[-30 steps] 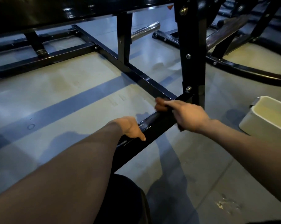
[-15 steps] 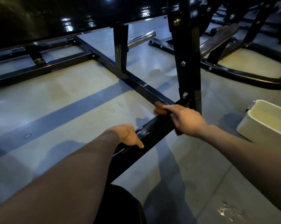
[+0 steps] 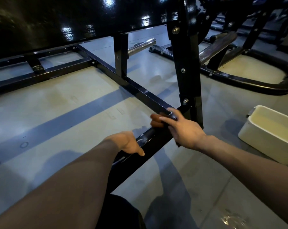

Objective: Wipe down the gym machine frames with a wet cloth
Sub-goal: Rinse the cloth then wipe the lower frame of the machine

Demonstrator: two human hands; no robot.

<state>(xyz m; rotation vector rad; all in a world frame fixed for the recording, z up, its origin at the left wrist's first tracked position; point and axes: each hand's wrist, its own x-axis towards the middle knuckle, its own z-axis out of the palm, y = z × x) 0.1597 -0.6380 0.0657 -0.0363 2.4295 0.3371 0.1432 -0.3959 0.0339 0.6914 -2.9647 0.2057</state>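
Observation:
A black square-tube machine frame lies low over the floor; its near bar (image 3: pixel 149 141) runs diagonally toward me and meets a long rail (image 3: pixel 140 90) at a corner. My right hand (image 3: pixel 183 129) presses a brown cloth (image 3: pixel 155 121) onto that corner joint, fingers stretched over it. My left hand (image 3: pixel 130 142) grips the near bar lower down, thumb on top. The bar's surface between the hands looks wet and shiny.
A black upright post (image 3: pixel 186 63) with bolts rises just behind the corner. A white tub of water (image 3: pixel 270 134) stands on the floor at the right. A chrome bar (image 3: pixel 141 45) and another machine's curved base (image 3: pixel 247 83) lie beyond. Wet patches mark the grey floor.
My right hand has shifted slightly along the corner with the cloth and its fingers have spread out. The left hand keeps its grip on the bar. The view has tilted a little.

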